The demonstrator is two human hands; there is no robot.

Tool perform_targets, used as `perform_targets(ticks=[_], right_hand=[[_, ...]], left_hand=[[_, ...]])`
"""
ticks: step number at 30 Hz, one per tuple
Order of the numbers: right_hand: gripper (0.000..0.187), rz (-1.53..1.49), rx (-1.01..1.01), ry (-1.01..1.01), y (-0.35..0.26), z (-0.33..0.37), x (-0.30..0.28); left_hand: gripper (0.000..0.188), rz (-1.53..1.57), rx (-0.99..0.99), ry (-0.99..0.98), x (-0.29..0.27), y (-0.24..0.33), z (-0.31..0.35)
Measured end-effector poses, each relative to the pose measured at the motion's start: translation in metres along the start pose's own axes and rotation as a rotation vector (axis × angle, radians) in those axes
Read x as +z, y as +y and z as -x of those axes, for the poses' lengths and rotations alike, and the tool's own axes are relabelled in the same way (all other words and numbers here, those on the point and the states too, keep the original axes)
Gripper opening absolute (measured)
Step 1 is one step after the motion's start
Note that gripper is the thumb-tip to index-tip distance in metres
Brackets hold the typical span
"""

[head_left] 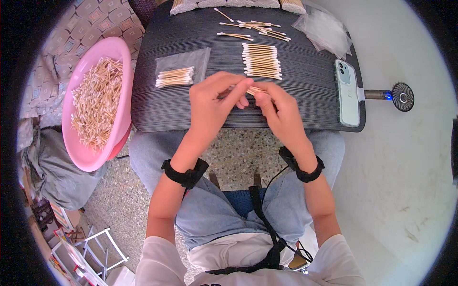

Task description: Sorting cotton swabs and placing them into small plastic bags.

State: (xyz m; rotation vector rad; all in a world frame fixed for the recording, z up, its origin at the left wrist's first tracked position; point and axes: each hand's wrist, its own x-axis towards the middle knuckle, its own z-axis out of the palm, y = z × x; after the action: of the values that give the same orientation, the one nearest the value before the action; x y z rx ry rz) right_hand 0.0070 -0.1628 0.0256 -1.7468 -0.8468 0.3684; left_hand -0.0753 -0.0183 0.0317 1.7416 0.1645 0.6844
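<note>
Above the near edge of the table, my left hand [214, 99] and my right hand [282, 108] meet with fingers closed on a few cotton swabs [255, 90]. Their ends are mostly covered by my fingertips. Just beyond my hands lies a neat row of cotton swabs [262, 61], side by side with wooden sticks across. Farther back, loose swabs [267, 29] are scattered at angles. To the left of my hands rests a clear plastic bag [200, 61] with a stack of swabs [175, 76] on or inside it; which, I cannot tell.
A pink basin [125, 107] full of swabs stands left of the dark table [305, 90]. At the far right lie clear bags [327, 29]; nearer are a phone [349, 97] and small fan [402, 97]. Packed swab bundles [238, 3] line the far edge.
</note>
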Motion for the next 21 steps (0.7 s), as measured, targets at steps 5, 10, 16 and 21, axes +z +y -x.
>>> perform_targets(ticks=[5, 10, 16, 21], right_hand=[[0.018, 0.325, -0.222, -0.009, 0.0, 0.002, 0.003], [0.015, 0.315, -0.263, 0.041, 0.004, 0.0, 0.005], [0.016, 0.375, -0.216, 0.081, 0.0, -0.004, 0.002], [0.016, 0.425, -0.245, 0.149, 0.004, -0.007, 0.008]], left_hand=[[0.009, 0.037, -0.125, 0.001, -0.006, 0.003, 0.0], [0.013, -0.081, 0.02, -0.039, -0.007, 0.002, -0.001], [0.02, -0.894, 0.392, 0.336, -0.038, 0.003, -0.01], [0.023, -0.963, 0.163, 0.237, -0.045, -0.011, -0.005]])
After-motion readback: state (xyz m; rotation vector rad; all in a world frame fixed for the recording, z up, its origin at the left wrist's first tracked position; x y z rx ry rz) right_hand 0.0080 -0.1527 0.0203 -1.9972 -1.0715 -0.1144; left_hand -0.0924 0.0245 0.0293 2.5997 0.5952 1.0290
